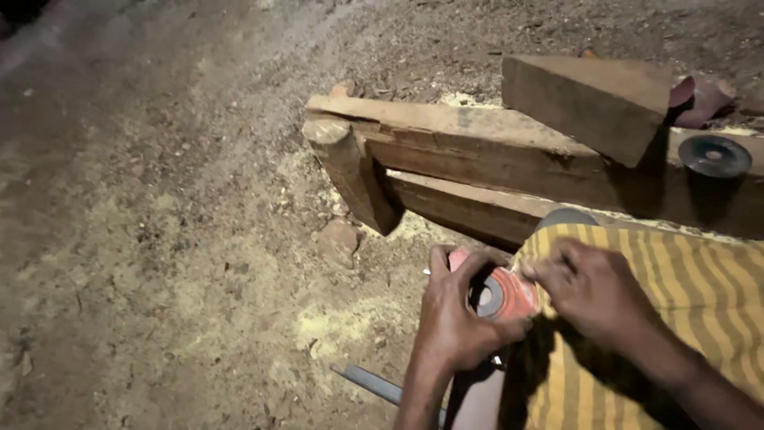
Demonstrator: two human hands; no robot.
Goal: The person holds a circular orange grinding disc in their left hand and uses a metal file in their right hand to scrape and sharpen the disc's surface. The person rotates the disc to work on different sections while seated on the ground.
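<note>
While the light falls hard on the dirt floor (159, 239), the person sits low at the near right, both hands busy over one small thing. The left hand (454, 318) is wrapped around an orange disc (509, 295) with a dark round centre, fingers curled over its near and left edge, gripping it firmly. The right hand (593, 291) presses in from the right, fingertips closed on the disc's right rim, just above a yellow striped cloth (700, 302) over the lap. The disc is right between the two hands, just near of the wooden beams (477, 151). Those beams lie stacked across the far right, a block (589, 99) resting on top, and a dark disc (714, 155) lies flat at their right end. Pale sawdust (334, 318) is scattered under and left of the hands. A grey bar (374, 384) pokes out on the floor by the left wrist.
</note>
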